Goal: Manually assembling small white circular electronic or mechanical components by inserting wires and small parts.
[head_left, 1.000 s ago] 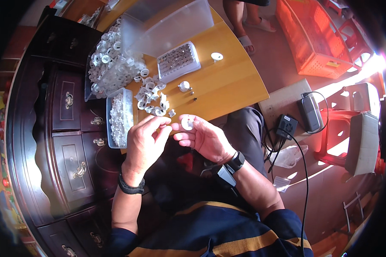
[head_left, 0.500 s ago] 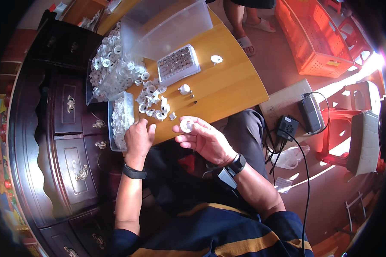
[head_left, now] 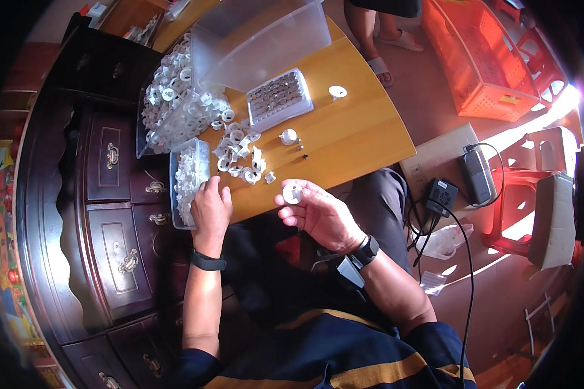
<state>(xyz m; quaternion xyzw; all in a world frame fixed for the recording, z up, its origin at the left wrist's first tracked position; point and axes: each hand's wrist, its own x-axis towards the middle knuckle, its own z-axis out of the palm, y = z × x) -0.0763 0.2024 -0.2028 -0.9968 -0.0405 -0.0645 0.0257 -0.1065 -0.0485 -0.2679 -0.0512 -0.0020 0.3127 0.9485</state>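
My right hand (head_left: 318, 211) holds a small round white plastic part (head_left: 292, 192) between thumb and fingers, just off the near edge of the yellow wooden table (head_left: 344, 129). My left hand (head_left: 211, 209) rests at the table's near left edge, fingers curled against a clear tray of small white pieces (head_left: 187, 178). Whether those fingers hold anything is hidden. A loose heap of white round parts (head_left: 240, 152) lies on the table just beyond both hands.
A large clear bin of white parts (head_left: 175, 97) and a tilted clear lid (head_left: 266, 45) sit at the table's far left. A small tray of metal pieces (head_left: 280, 97) lies mid-table. A dark wooden cabinet (head_left: 110, 214) stands left. Orange crates (head_left: 486, 58), cables and another person's feet (head_left: 386, 45) lie right.
My left hand has left the white part and moved down-left to the clear tray at the table edge. My right hand keeps the white part, nearly still.
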